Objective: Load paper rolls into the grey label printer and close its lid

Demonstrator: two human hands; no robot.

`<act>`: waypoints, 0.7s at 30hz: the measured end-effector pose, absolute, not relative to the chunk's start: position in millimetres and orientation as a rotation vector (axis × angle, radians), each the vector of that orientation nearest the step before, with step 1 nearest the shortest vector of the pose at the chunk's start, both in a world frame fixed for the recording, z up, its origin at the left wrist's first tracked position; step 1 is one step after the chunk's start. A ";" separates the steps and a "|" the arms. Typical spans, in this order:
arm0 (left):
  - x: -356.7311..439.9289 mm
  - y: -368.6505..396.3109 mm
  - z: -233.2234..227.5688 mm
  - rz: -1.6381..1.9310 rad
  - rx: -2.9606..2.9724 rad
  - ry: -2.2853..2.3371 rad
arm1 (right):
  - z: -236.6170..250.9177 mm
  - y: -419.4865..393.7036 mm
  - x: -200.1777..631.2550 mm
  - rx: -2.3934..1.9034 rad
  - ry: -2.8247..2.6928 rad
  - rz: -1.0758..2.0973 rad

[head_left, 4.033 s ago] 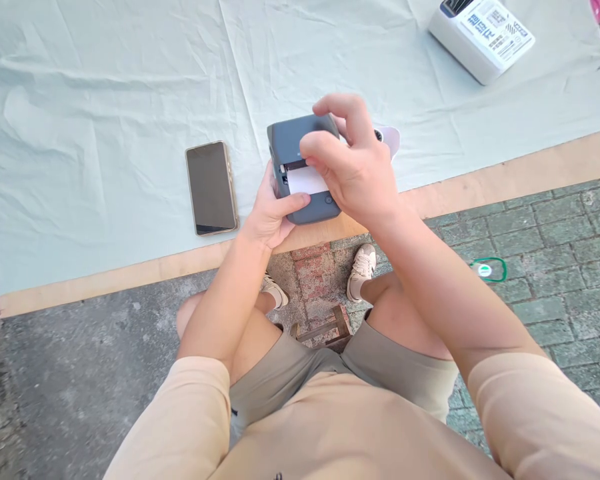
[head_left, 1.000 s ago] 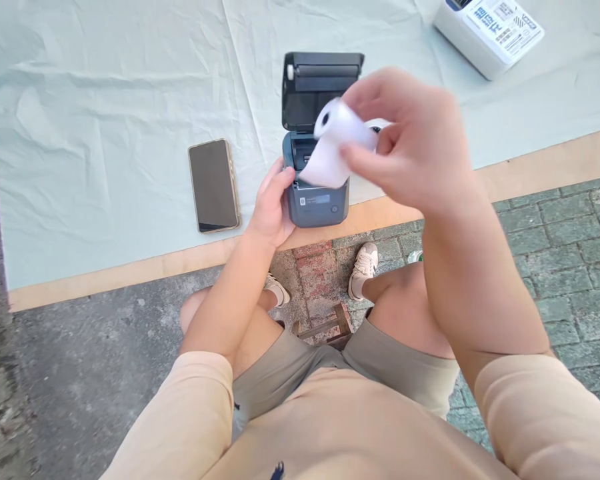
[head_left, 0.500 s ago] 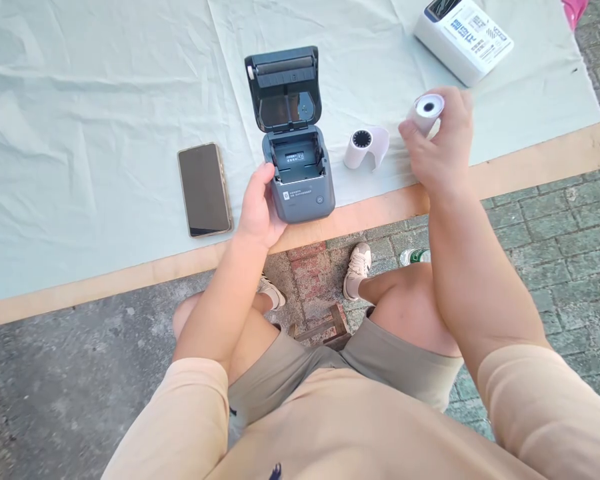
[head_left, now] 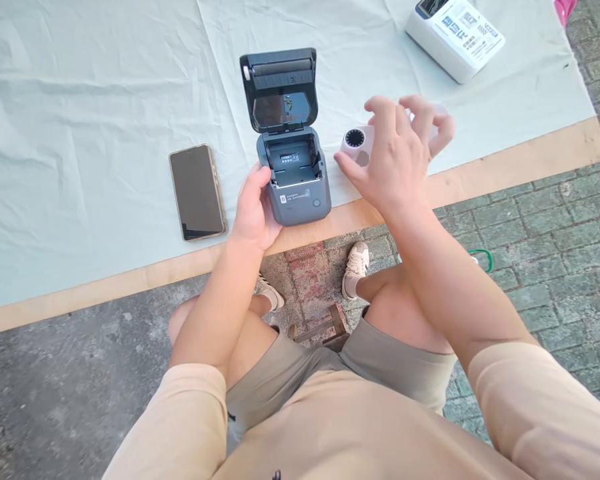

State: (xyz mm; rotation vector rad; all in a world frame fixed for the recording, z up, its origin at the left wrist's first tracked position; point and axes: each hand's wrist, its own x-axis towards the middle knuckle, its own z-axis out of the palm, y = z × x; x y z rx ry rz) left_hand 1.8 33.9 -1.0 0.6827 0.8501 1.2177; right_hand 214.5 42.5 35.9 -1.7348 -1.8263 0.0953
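Note:
A dark grey label printer (head_left: 298,210) stands at the table's front edge with its lid raised and its paper bay showing. My left hand (head_left: 254,212) is closed around its left side, thumb by the front corner. To the right, my right hand (head_left: 397,160) hovers with fingers bent and spread. Its thumb is close to a white paper roll (head_left: 355,138) with a black core; whether they touch I cannot tell. Behind the fingers lies a second white paper roll (head_left: 439,111), mostly hidden.
A phone (head_left: 197,192) lies face up left of the printer. At the back right sits a white box (head_left: 455,43) with blue print. A pale cloth (head_left: 105,133) covers the table, whose wooden edge (head_left: 525,150) shows in front. A wooden stool (head_left: 330,327) is between my legs.
My right hand has let go of the second paper roll and moved left, over to the black-cored roll. My left hand keeps its hold on the printer.

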 end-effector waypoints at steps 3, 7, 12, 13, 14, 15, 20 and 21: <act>1.8 33.1 -0.6 1.219 0.690 0.832 | 34.1 49.4 207.7 -1.758 -1.809 0.189; 3.1 32.4 -0.2 1.206 0.685 0.850 | 33.0 56.2 210.8 -1.514 -1.637 0.343; 3.3 32.2 -2.2 1.207 0.685 0.832 | 35.2 64.2 213.9 -1.122 -1.317 0.841; 3.1 32.1 -2.8 1.201 0.687 0.828 | 37.6 63.1 211.6 -1.121 -1.322 0.923; 3.0 31.8 -3.2 1.197 0.690 0.826 | 40.9 60.7 207.7 -1.137 -1.349 0.955; 3.0 31.5 -3.4 1.199 0.693 0.826 | 45.1 57.2 202.5 -1.160 -1.397 0.927; 5.9 28.4 -2.6 1.258 0.730 0.852 | 70.9 38.7 171.8 -1.248 -1.933 0.584; 6.7 27.7 -2.3 1.270 0.734 0.854 | 74.8 37.6 167.8 -1.289 -2.042 0.542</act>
